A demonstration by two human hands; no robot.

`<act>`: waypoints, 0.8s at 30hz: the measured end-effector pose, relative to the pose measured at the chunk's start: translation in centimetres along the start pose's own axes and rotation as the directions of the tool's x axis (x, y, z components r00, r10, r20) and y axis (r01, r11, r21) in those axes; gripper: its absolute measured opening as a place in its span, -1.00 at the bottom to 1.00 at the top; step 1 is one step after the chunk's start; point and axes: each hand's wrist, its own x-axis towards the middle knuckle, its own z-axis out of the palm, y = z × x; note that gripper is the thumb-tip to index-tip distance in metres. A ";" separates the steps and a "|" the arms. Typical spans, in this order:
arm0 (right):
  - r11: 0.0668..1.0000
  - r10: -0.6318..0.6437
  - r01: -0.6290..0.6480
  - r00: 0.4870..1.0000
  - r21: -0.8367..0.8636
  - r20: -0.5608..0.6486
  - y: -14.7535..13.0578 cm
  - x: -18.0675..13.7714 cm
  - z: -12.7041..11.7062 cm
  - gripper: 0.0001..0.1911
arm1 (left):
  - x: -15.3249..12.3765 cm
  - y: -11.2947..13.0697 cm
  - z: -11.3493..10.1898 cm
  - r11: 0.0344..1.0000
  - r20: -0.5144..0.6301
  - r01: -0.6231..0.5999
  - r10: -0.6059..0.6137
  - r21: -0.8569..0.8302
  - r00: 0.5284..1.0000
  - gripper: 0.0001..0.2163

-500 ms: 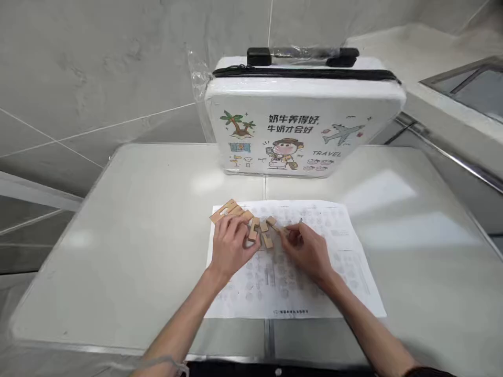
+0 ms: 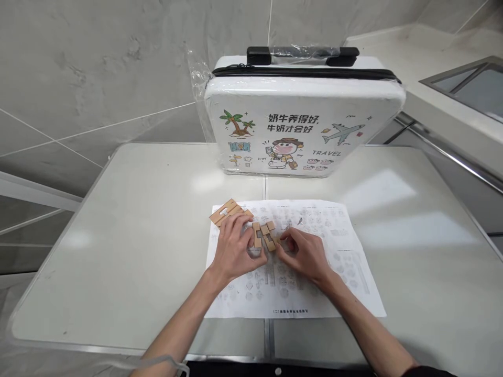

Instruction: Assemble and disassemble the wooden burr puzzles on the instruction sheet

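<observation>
White table (image 2: 118,246); fingers (image 2: 234,224) flank small wooden blocks (image 2: 264,230).

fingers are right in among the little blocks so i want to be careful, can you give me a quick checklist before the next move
1. Left hand at the left-hand wooden block: ok, though its exact contact is hard to see.
2. Right hand firmly gripping a block: cannot tell; thumb and forefinger meet the right end of the wooden cluster.
3. Printed sheet spread out beneath the blocks: ok.
4. Small diagrams on the sheet readable: not ok, too fine from this view.
5. Wooden panel with the cut-out fully visible: not ok, the left hand partly covers it.
6. Suitcase standing clear of both hands: ok.
</observation>
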 end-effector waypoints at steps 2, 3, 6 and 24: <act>0.999 -0.031 0.031 0.999 0.022 0.019 0.0 0.0 0.0 -0.90 | 0.0 0.1 -0.1 0.999 -0.001 -0.010 0.010 -0.032 1.000 -0.75; 0.998 -0.052 0.051 0.998 0.034 0.031 0.0 0.0 0.0 -0.90 | 0.0 0.1 -0.2 0.999 0.004 -0.019 0.020 -0.047 1.000 -0.75; 0.988 -0.140 0.134 0.987 0.077 0.081 -0.1 -0.1 0.3 -0.91 | 0.0 0.1 -0.2 0.995 0.044 -0.056 0.060 -0.079 0.997 -0.64; 0.983 -0.125 0.107 0.985 0.146 0.120 -0.1 -0.2 0.8 -0.81 | -0.4 -1.0 0.9 0.992 0.042 -0.096 0.092 0.081 0.995 -0.61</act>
